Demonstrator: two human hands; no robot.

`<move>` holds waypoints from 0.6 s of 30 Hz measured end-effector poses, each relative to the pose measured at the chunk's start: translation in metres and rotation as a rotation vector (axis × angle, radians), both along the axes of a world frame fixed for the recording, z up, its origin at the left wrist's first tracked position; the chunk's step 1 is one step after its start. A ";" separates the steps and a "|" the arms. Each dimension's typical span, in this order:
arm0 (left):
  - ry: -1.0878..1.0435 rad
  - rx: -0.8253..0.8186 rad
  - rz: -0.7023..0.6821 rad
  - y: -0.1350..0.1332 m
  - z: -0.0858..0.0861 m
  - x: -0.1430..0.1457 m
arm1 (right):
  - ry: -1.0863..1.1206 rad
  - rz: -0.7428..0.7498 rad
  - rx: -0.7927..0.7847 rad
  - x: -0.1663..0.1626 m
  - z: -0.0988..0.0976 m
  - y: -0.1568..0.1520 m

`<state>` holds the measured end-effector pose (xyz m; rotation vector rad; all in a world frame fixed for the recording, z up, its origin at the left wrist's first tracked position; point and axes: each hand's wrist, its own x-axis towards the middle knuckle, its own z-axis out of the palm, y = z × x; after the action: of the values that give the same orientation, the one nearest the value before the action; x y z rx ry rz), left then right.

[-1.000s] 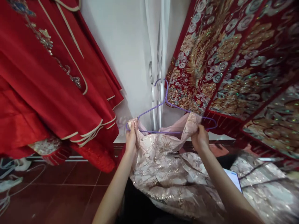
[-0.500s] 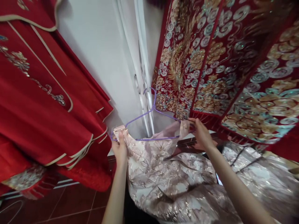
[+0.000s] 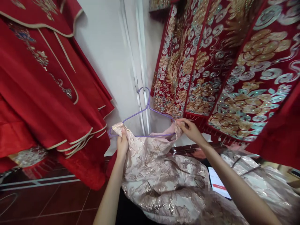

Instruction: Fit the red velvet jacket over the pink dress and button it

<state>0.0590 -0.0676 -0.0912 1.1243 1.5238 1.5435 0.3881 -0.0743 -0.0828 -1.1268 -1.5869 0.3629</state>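
Observation:
A pale pink brocade dress (image 3: 161,168) with a shiny floral pattern hangs from a thin purple wire hanger (image 3: 142,115) held up in front of me. My left hand (image 3: 122,144) is closed round the dress's left shoulder at the hanger's left end. My right hand (image 3: 189,129) pinches the dress's right shoulder at the hanger's right end. The hanger's hook points up in front of the white wall. The rest of the dress falls in folds across my lap.
Red embroidered robes with cream piping (image 3: 47,90) hang at the left. A dark red garment with gold and teal embroidery (image 3: 222,68) hangs at the right, close to my right hand. A white wall with a pipe (image 3: 140,62) is behind. Red floor tiles (image 3: 47,200) lie below; a white card (image 3: 217,186) rests at right.
The hanger and dress have shifted left and a little closer together. My right hand moved from gripping the fabric below the hanger to pinching the shoulder at the hanger's right end.

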 end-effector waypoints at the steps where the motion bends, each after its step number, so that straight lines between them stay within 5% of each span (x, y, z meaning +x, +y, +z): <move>1: 0.004 0.001 -0.007 0.002 0.001 -0.002 | -0.005 -0.004 -0.013 0.001 -0.002 -0.001; 5: 0.040 -0.004 -0.050 0.006 0.004 -0.005 | 0.037 -0.043 -0.012 0.002 -0.006 -0.003; 10: 0.030 -0.053 -0.083 -0.004 0.004 0.000 | 0.035 -0.022 -0.017 0.005 0.013 -0.002; 15: -0.131 -0.039 -0.163 -0.016 -0.010 0.009 | 0.049 0.059 -0.032 0.017 0.022 0.006; 18: -0.013 -0.092 -0.102 -0.021 -0.020 0.005 | 0.230 -0.003 -0.103 0.020 0.011 0.008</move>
<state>0.0639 -0.0886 -0.1115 1.1197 1.4897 1.3964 0.4082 -0.0661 -0.0717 -1.1224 -1.3767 0.5573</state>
